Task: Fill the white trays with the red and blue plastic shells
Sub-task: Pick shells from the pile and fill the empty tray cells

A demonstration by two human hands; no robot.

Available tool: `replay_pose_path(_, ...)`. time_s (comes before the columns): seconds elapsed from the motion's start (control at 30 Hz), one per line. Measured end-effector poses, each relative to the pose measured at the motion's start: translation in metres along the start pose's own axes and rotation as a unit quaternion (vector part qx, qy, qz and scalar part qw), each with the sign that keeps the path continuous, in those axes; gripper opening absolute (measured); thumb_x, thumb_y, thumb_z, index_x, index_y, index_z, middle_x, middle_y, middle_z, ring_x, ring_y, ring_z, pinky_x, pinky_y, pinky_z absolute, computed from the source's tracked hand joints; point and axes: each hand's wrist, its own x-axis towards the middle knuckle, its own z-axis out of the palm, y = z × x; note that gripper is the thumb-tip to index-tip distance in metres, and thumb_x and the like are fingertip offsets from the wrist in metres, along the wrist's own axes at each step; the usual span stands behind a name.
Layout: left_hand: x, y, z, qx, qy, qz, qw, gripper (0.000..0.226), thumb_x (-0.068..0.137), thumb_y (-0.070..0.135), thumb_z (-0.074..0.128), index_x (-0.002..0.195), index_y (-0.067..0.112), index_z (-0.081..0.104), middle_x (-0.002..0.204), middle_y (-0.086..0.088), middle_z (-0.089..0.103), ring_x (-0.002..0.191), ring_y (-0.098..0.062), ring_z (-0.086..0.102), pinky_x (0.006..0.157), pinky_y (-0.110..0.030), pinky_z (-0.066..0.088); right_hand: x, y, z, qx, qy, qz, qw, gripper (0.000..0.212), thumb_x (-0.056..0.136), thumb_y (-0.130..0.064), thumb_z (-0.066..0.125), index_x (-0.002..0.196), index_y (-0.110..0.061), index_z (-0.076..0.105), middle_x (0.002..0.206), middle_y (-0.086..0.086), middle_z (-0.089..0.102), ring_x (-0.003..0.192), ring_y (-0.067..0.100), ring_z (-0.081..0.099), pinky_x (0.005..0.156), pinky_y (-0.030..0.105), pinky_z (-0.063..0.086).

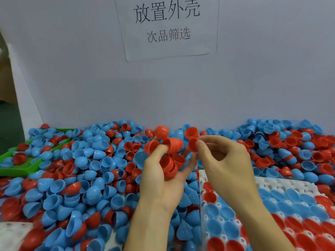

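From the head view, the left hand (163, 171) cupped a clutch of red shells (170, 163), about six, above the bench's loose heap of shells (81, 171). The right hand (223, 160) pinched one red shell (193, 144) out of that clutch. The white tray (282, 185) at the bench's near right corner was partly filled; its far rows stood empty. Next, I judged, that shell needed seating in an empty pocket. A second white tray (10, 230) peeked out near left; one green tray (27, 169) lay far left.
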Motion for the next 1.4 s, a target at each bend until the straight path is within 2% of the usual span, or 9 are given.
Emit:
replay_pose_path(0.3,0.001,0.005,-0.002,-0.026,0.035,0.019,0.999,0.015,0.086,0.002,0.066,0.075,0.005,0.075,0.098,-0.019,0.069,0.096,-0.033,0.069,0.070,-0.041,0.058,0.004,-0.003,-0.011,0.011,0.012,0.032,0.999,0.017,0.096,-0.020,0.059,0.089,-0.031,0.070,0.075,-0.015,0.073,0.066,0.003,0.071,0.062,0.014,0.055)
replay_pose_path(0.43,0.003,0.003,-0.003,-0.009,0.041,0.030,0.999,0.016,0.087,0.002,0.065,0.074,0.007,0.072,0.091,-0.015,0.066,0.091,-0.029,0.067,0.070,-0.041,0.058,0.001,-0.007,-0.010,-0.007,-0.045,0.031,0.998,0.020,0.096,-0.015,0.054,0.092,-0.031,0.066,0.069,-0.004,0.072,0.063,0.015,0.070,0.058,0.029,0.058)
replay_pose_path(0.57,0.002,0.000,-0.002,0.002,0.027,0.030,0.999,0.018,0.089,0.006,0.063,0.073,0.009,0.072,0.085,-0.013,0.067,0.081,-0.023,0.069,0.071,-0.041,0.059,-0.001,-0.009,-0.009,-0.061,-0.084,-0.003,0.995,0.023,0.094,-0.007,0.056,0.088,-0.028,0.063,0.066,-0.002,0.071,0.054,0.010,0.065,0.050,0.020,0.051)
replay_pose_path(0.7,0.002,-0.003,-0.001,0.022,0.024,0.028,0.999,0.007,0.087,0.009,0.062,0.085,0.006,0.068,0.092,-0.017,0.068,0.091,-0.028,0.070,0.079,-0.045,0.060,-0.003,-0.013,-0.006,-0.114,-0.074,-0.037,0.990,0.020,0.087,-0.007,0.064,0.081,-0.026,0.067,0.066,-0.011,0.068,0.068,0.001,0.065,0.062,0.011,0.050)
replay_pose_path(0.87,0.002,-0.004,0.002,0.000,0.040,0.037,0.999,0.019,0.086,0.008,0.064,0.069,0.012,0.071,0.082,-0.012,0.069,0.075,-0.022,0.071,0.072,-0.041,0.060,-0.003,-0.016,-0.004,-0.201,-0.043,-0.072,0.976,0.019,0.083,-0.014,0.076,0.083,-0.030,0.066,0.076,-0.014,0.055,0.080,-0.007,0.053,0.073,0.001,0.038)
replay_pose_path(1.03,0.001,-0.006,0.006,-0.023,0.055,0.031,0.998,0.016,0.081,0.006,0.066,0.069,0.014,0.073,0.083,-0.012,0.070,0.079,-0.024,0.070,0.069,-0.042,0.060,-0.005,-0.019,-0.002,-0.200,-0.006,-0.066,0.977,0.033,0.079,-0.005,0.079,0.077,-0.027,0.056,0.060,-0.012,0.055,0.073,-0.001,0.058,0.067,0.010,0.047)
replay_pose_path(1.13,0.001,-0.005,0.006,-0.038,0.062,0.036,0.997,0.023,0.084,0.006,0.065,0.063,0.013,0.072,0.080,-0.012,0.069,0.081,-0.025,0.069,0.068,-0.040,0.059,-0.005,-0.020,-0.003,-0.218,0.015,-0.079,0.973,0.024,0.077,-0.005,0.082,0.069,-0.020,0.065,0.060,-0.014,0.060,0.073,0.002,0.061,0.071,0.015,0.050)
replay_pose_path(1.27,0.001,-0.004,0.008,-0.042,0.059,0.049,0.996,0.023,0.083,0.002,0.064,0.062,0.011,0.068,0.072,-0.009,0.064,0.066,-0.019,0.067,0.062,-0.035,0.058,-0.004,-0.020,-0.003,-0.221,-0.016,-0.071,0.973,0.012,0.081,-0.009,0.079,0.078,-0.020,0.077,0.067,-0.018,0.065,0.062,-0.001,0.063,0.071,0.008,0.051)
replay_pose_path(1.4,0.001,-0.003,0.007,-0.037,0.060,0.059,0.996,0.028,0.088,0.005,0.063,0.063,0.014,0.073,0.076,-0.007,0.069,0.071,-0.018,0.069,0.063,-0.033,0.058,-0.006,-0.023,-0.003,-0.178,-0.039,-0.070,0.981,0.018,0.087,-0.009,0.069,0.074,-0.017,0.078,0.058,-0.014,0.066,0.064,0.004,0.066,0.065,0.010,0.052)
